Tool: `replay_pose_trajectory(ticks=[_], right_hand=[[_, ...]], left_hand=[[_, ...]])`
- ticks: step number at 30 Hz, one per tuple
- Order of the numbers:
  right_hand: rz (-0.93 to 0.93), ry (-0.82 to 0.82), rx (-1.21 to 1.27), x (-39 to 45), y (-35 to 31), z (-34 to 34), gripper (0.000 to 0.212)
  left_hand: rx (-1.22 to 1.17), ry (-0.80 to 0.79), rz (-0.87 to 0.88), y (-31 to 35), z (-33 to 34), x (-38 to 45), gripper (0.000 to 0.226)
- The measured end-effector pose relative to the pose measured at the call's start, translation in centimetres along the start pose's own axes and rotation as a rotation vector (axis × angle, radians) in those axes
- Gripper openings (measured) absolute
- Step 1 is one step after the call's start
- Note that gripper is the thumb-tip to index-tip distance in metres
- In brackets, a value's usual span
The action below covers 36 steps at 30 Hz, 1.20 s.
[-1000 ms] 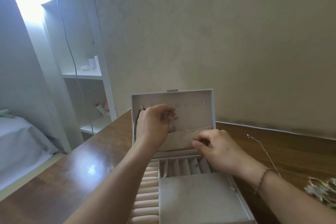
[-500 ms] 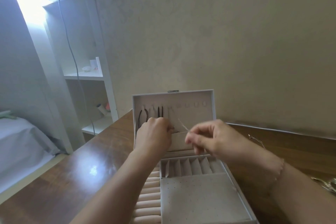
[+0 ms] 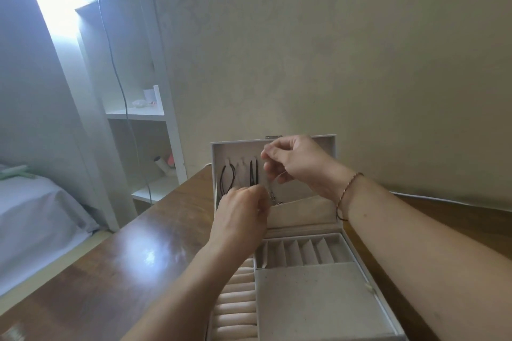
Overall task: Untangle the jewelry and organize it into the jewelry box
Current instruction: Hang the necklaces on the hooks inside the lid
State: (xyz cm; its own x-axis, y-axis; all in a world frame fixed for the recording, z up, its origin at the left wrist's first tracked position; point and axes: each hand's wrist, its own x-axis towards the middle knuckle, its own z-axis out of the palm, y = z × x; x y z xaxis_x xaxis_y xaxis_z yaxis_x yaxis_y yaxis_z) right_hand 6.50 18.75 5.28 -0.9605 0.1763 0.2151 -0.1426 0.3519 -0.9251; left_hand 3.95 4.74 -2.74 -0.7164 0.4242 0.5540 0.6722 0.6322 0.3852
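A pale grey jewelry box (image 3: 318, 304) is sitting open on the worktop, its lid (image 3: 315, 196) standing upright. Two dark cords (image 3: 227, 180) are hanging from hooks on the lid's lining, their lower ends dropping toward the lid's pocket. A thin pale chain (image 3: 271, 188) is dangling just beside them. Ring rolls (image 3: 238, 304) and narrow slots (image 3: 299, 252) are lining the tray.

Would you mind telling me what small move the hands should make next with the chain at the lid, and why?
Probably loop the thin chain over the next free hook in the jewelry box lid: the right hand pinches its top by the hook row, the left hand holds its lower end, and two black cords already hang left of it.
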Motion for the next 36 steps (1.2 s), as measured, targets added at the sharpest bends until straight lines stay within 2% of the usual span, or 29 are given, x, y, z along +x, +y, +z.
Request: replay_pose_trajectory(ticks=[5,8,11,15,18,21,25,27,31,33,36], right_hand=[[0.045,0.014,-0.143,-0.3,2.0,-0.2,0.022],[0.038,-0.061,-0.259,-0.7,3.3,-0.2,0.010],[-0.083,-0.150,-0.645,-2.1,3.1,-0.6,0.031],[-0.186,-0.153,-0.769,-3.8,2.9,-1.7,0.029],[-0.220,-0.094,-0.815,-4.5,3.3,-2.8,0.032],[-0.233,-0.002,-0.780,-5.4,3.9,-4.4,0.028],[-0.200,0.232,-0.751,-7.7,5.8,-7.9,0.015],[-0.080,0.254,-0.788,-9.2,7.5,-9.9,0.014],[0.256,0.055,-1.000,-12.5,11.1,-12.4,0.021],[0.268,-0.072,-1.038,-14.0,11.9,-12.1,0.030],[0.240,-0.275,-0.938,-15.0,12.4,-10.0,0.043]], left_hand=[[-0.047,0.040,-0.012,-0.4,0.1,-0.1,0.026],[-0.081,0.039,-0.014,-0.5,0.1,-0.1,0.029],[-0.094,0.022,-0.019,-0.7,-0.1,0.1,0.035],[-0.077,0.018,-0.002,-0.9,-0.1,0.5,0.024],[-0.022,0.061,0.040,-0.6,0.2,0.6,0.018],[0.044,0.116,0.126,-0.8,0.6,0.5,0.022],[0.099,0.007,0.131,-1.4,1.0,0.3,0.017],[0.076,-0.014,0.104,-1.4,0.9,0.2,0.016],[0.016,-0.099,-0.004,-0.4,-0.5,-0.4,0.013],[-0.021,-0.134,-0.020,0.3,-1.4,-1.1,0.012],[-0.104,-0.168,-0.005,2.1,-2.0,-2.5,0.010]])
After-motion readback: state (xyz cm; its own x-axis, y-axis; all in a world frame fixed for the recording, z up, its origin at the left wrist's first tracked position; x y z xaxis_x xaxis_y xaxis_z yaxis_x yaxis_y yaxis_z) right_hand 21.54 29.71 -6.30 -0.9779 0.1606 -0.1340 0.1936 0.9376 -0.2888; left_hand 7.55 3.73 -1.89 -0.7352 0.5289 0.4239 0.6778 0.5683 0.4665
